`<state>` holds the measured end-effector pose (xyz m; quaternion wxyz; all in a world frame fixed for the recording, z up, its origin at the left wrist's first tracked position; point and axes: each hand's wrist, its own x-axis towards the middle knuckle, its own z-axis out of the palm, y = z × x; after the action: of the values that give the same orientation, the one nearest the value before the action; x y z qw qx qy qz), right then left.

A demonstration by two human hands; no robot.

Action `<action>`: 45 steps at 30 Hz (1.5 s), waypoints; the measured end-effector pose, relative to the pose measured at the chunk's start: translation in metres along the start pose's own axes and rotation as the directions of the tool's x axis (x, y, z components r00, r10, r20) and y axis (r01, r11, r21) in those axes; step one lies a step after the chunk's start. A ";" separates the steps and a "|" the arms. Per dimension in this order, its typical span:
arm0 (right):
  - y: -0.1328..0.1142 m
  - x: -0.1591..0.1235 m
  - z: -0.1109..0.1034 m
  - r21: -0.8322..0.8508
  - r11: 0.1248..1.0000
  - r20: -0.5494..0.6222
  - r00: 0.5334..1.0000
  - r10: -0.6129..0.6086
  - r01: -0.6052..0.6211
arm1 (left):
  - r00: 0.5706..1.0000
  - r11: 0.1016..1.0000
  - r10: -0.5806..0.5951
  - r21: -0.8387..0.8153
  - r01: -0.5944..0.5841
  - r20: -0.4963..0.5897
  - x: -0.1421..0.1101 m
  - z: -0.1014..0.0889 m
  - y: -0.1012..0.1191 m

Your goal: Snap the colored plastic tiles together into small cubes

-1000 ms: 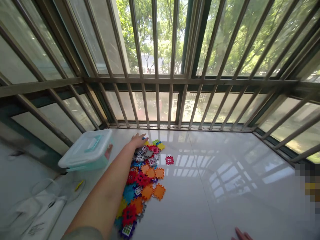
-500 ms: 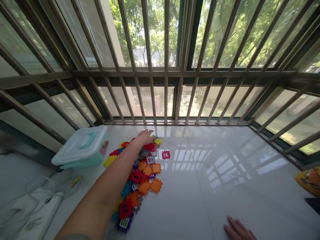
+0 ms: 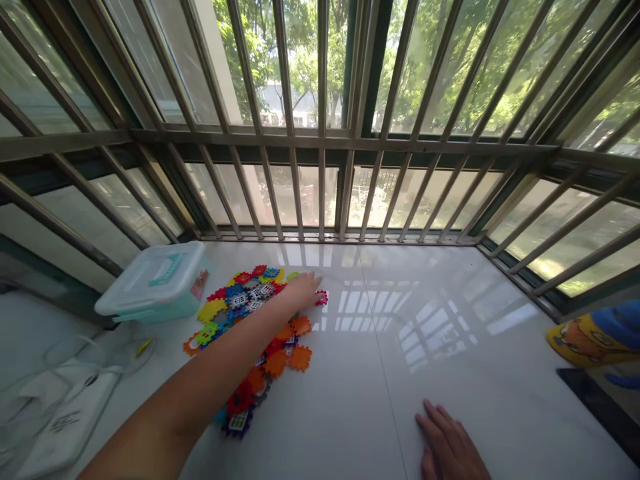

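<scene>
Plastic interlocking tiles (image 3: 225, 308) in red, orange, blue and yellow lie heaped on the glossy white floor (image 3: 440, 333) left of centre, just beside a translucent lidded storage box (image 3: 153, 283) to their upper left. The left hand (image 3: 300, 293) stretches over the heap with fingers extended, its tips just beside a small red tile (image 3: 321, 298); whether it grips anything cannot be told. The right hand (image 3: 447, 443) lies wide open on the floor at lower centre, holding nothing.
</scene>
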<state>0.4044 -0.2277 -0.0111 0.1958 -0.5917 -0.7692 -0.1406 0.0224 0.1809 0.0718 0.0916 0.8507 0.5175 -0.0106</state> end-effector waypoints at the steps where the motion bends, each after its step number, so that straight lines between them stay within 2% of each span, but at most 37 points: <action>1: -0.002 0.002 -0.003 0.001 1.000 0.004 1.000 0.001 -0.001 | 0.999 0.999 0.041 -0.006 -0.041 -0.001 -0.005 0.004 0.010; 3: -0.007 0.005 -0.007 0.006 1.000 0.005 1.000 0.017 -0.017 | 0.997 0.996 0.083 -0.011 -0.083 0.001 -0.013 0.009 0.027; 5: -0.013 0.008 -0.011 0.017 0.999 0.002 0.999 0.046 -0.046 | 0.998 0.998 0.067 -0.004 -0.067 -0.017 -0.019 0.011 0.037; 10: -0.024 0.013 -0.018 0.050 0.993 0.021 0.994 0.110 -0.111 | 0.995 1.000 -0.014 0.005 0.015 -0.100 -0.036 -0.003 0.043; 12: -0.026 0.014 -0.019 0.068 0.990 0.016 0.992 0.123 -0.124 | 0.992 1.000 0.003 0.000 -0.003 -0.124 -0.053 -0.011 0.048; 14: -0.027 0.015 -0.020 0.081 0.987 0.012 0.990 0.137 -0.138 | 0.986 0.999 0.042 -0.017 -0.045 -0.161 -0.080 -0.017 0.054; 15: -0.028 0.015 -0.021 0.084 0.986 0.015 0.990 0.142 -0.143 | 0.980 0.997 0.057 -0.030 -0.064 -0.189 -0.099 -0.019 0.056; 17: -0.028 0.015 -0.021 0.088 0.985 0.018 0.989 0.146 -0.147 | 0.933 0.985 0.074 -0.118 -0.122 -0.352 -0.144 -0.020 0.055; 18: -0.028 0.015 -0.021 0.089 0.985 0.018 0.989 0.146 -0.147 | 0.906 0.980 0.045 -0.156 -0.121 -0.421 -0.170 -0.018 0.052; 19: -0.028 0.015 -0.021 0.091 0.985 0.020 0.989 0.145 -0.146 | 0.878 0.979 -0.015 -0.185 -0.084 -0.479 -0.198 -0.014 0.046; 21: -0.027 0.015 -0.021 0.094 0.984 0.015 0.989 0.147 -0.148 | 0.808 0.968 -0.195 -0.242 0.067 -0.556 -0.256 0.000 0.031; 24: -0.026 0.013 -0.021 0.089 0.985 -0.002 0.989 0.148 -0.147 | 0.655 0.886 -0.464 -0.308 0.347 -0.597 -0.344 0.038 0.009; 27: -0.024 0.013 -0.021 0.092 0.985 -0.006 0.989 0.145 -0.144 | 0.602 0.816 -0.572 -0.318 0.482 -0.556 -0.412 0.078 -0.004; 29: -0.026 0.015 -0.021 0.084 0.983 -0.005 0.986 0.167 -0.166 | 0.614 0.811 -0.574 -0.268 0.521 -0.542 -0.434 0.092 -0.011; 31: -0.032 0.019 -0.020 0.067 0.977 -0.014 0.979 0.204 -0.202 | 0.663 0.821 -0.559 -0.219 0.527 -0.498 -0.436 0.091 -0.020; 34: -0.053 0.035 -0.014 0.110 0.980 -0.032 0.985 0.171 -0.166 | 0.713 0.784 -0.612 -0.143 0.604 -0.342 -0.408 0.069 -0.042; 35: -0.063 0.043 -0.012 0.154 0.981 -0.024 0.992 0.125 -0.120 | 0.699 0.743 -0.662 -0.115 0.659 -0.272 -0.394 0.059 -0.051; 37: -0.087 0.062 -0.009 0.269 0.963 0.016 1.000 0.014 -0.018 | 0.607 0.625 -0.777 -0.086 0.776 -0.170 -0.366 0.042 -0.068; 41: -0.132 0.111 -0.001 0.442 0.896 0.136 0.985 -0.106 0.035 | 0.532 0.551 -0.830 -0.100 0.829 -0.166 -0.327 0.027 -0.097; 45: -0.156 0.168 0.016 0.438 0.898 0.221 0.964 -0.147 0.036 | 0.481 0.501 -0.862 -0.122 0.857 -0.159 -0.316 0.031 -0.109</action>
<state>0.2141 -0.1178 0.0559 0.2168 -0.5097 -0.8268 0.0982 -0.2182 -0.0532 0.0612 0.0327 0.4733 0.8795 0.0369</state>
